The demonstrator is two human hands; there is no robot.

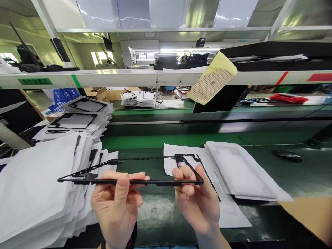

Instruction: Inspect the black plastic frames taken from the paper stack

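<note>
A thin black rectangular frame is held up level above the bench, its near edge toward me. My left hand grips that near edge left of the middle, thumb in front and fingers behind. Near the frame's right corner, my right hand has its fingers closed around the edge. Behind my right hand, a second black frame lies on white paper sheets, partly hidden by the hand and the held frame.
Tall stacks of white sheets with black frames between them rise at the left. A pile of white sheets lies at the right, near a black mouse and cardboard. A yellow dotted sheet hangs from the shelf.
</note>
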